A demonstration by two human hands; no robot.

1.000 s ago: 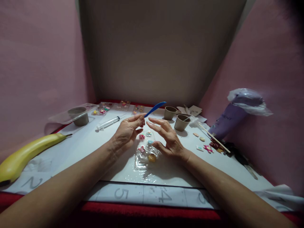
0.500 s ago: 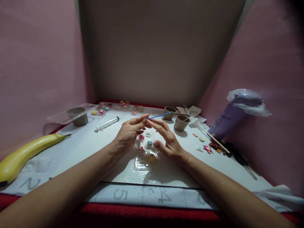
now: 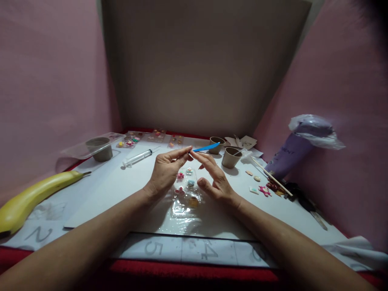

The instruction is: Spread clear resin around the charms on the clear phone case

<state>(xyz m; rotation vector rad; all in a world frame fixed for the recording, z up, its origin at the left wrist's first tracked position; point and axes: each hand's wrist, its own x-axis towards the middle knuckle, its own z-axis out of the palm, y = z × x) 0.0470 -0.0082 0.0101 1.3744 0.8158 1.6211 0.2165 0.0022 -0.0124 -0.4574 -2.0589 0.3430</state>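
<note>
My left hand pinches the near end of a thin blue plastic stick with a flat blade, which points away to the right. The fingertips of my right hand touch the stick close to that pinch. My right thumb stands apart from the fingers. Below both hands lies a clear case-shaped piece with small charms set in it, among them a pink one, a blue one and a brown one. My left fingers partly hide its upper edge.
Left are a banana-shaped object, a syringe and a cup under a clear lid. Two cups stand ahead. Right lie loose charms, a wooden stick and a purple tumbler.
The blue stick has turned about its length, so its broad flat side now shows instead of a thin edge. Both hands have shifted only slightly.
</note>
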